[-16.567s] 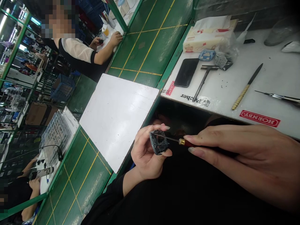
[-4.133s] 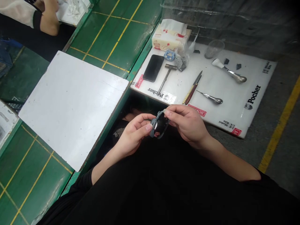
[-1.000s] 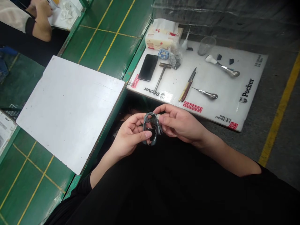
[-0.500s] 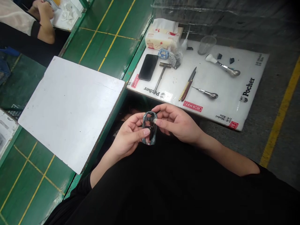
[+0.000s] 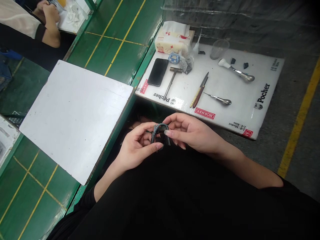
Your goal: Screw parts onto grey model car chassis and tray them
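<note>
A small, glossy dark grey-green model car body shell (image 5: 163,125) with openings through it is held between both hands, above my lap. My left hand (image 5: 135,145) grips its left side, thumb over the near edge and fingers curled behind. On the right side, my right hand (image 5: 193,130) pinches it, with the thumb at the upper opening and the index finger at the far rim. The shell is tilted, and fingers cover part of it. Just beyond, a knife (image 5: 200,88), a thin metal pick (image 5: 220,99) and a small T-shaped hammer (image 5: 172,80) lie on the white mat (image 5: 225,116).
The mat also carries a phone (image 5: 158,72), a tissue pack (image 5: 172,36), a clear cup (image 5: 219,49), a brush-like tool (image 5: 236,70) and dark scraps. A white board (image 5: 77,116) lies on the green bench (image 5: 107,50) at left. Another person's arm (image 5: 51,30) shows upper left.
Both hands have tilted the car body shell, so its far rim and hollow show more and its length looks shorter. The shell has shifted slightly toward me.
</note>
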A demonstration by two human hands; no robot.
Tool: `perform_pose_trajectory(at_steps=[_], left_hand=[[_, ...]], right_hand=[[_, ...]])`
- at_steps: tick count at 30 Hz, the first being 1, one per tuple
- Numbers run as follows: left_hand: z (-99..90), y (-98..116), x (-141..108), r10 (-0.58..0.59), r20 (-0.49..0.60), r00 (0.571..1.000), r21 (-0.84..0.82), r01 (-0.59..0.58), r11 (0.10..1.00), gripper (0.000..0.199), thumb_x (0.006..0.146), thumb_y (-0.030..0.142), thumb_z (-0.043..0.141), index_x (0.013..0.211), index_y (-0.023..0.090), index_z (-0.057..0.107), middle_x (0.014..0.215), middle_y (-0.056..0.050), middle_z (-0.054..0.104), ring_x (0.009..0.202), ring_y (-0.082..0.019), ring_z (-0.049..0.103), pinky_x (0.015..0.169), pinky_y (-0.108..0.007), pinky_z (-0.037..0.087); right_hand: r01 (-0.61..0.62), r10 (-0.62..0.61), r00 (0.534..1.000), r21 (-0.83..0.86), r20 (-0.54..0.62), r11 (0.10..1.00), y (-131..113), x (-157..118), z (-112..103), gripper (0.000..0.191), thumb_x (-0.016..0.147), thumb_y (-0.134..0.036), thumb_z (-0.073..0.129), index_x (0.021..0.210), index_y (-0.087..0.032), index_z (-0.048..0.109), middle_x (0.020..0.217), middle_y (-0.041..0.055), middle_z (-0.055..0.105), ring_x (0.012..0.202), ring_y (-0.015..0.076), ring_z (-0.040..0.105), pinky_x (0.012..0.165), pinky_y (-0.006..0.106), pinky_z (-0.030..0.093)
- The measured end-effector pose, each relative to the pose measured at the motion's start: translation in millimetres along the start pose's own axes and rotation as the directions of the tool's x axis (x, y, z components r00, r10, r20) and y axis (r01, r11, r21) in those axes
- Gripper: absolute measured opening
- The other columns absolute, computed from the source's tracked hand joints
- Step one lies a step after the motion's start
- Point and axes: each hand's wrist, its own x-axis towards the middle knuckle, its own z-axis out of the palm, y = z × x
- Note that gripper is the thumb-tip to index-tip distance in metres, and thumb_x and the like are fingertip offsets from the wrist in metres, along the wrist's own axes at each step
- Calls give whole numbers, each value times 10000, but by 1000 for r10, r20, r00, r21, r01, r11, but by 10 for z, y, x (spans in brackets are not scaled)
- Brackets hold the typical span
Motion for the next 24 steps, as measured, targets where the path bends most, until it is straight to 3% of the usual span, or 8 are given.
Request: perform_pose_trajectory(at_steps=[4, 7, 10, 14, 17, 21, 24], left_hand=[[-5, 5, 1, 0, 25, 1000, -29, 1, 1000, 538, 969, 153, 1109, 1456, 267, 912, 1258, -60, 889, 961, -174, 911, 868, -270, 806], [13, 4, 10, -25, 33, 999, -70, 27, 997, 545, 957, 156, 1119, 1449, 242, 900, 1242, -68, 894, 928, -182, 913, 840, -275, 806], [53, -1, 22, -80, 36, 996, -196, 85, 977, 527, 952, 173, 1126, 1421, 228, 892, 1174, -46, 890, 846, -166, 896, 754, -248, 783], [113, 19, 22, -195, 28, 980, -369, 191, 909, 501, 956, 233, 1132, 1390, 185, 886, 1071, -13, 866, 669, -109, 816, 642, -209, 736], [121, 41, -10, -253, 71, 965, -467, 256, 846, 505, 962, 287, 1138, 1376, 159, 880, 994, -16, 855, 620, -107, 776, 626, -228, 744], [84, 31, -91, -278, 88, 957, -529, 281, 801, 545, 960, 345, 1149, 1384, 161, 859, 844, 8, 805, 573, -121, 724, 630, -264, 757], [63, 9, -163, -272, 89, 958, -533, 276, 800, 564, 954, 345, 1153, 1394, 154, 856, 837, 6, 808, 573, -116, 718, 627, -252, 746]], right_hand=[[-69, 57, 993, 125, 105, 990, 27, 7, -9, 690, 986, -658, 1116, 1334, -204, 730, 771, -72, 710, 569, 108, 567, 458, 203, 468], [-118, 96, 985, 161, 142, 980, 49, 6, -15, 732, 988, -685, 1109, 1366, -206, 704, 728, -88, 696, 521, 98, 524, 443, 197, 438], [-75, 60, 991, 129, 118, 989, 73, 3, -13, 707, 1019, -703, 1075, 1375, -200, 727, 808, -50, 728, 587, 118, 585, 448, 200, 455], [49, -51, 998, 49, 41, 998, 124, 17, 4, 674, 1022, -682, 1067, 1412, -226, 762, 1057, 17, 759, 765, 157, 676, 498, 229, 505], [131, -133, 991, -84, -16, 988, 179, 31, 28, 690, 974, -631, 1110, 1454, -264, 775, 1181, 40, 770, 873, 186, 703, 633, 291, 587], [219, -248, 965, -266, -80, 939, 228, 7, 94, 659, 953, -615, 1125, 1424, -280, 808, 1181, 34, 767, 948, 211, 709, 842, 371, 645], [224, -238, 970, -209, -49, 952, 234, -52, 183, 614, 1020, -662, 1065, 1411, -264, 807, 1153, 42, 779, 893, 198, 693, 757, 350, 617]])
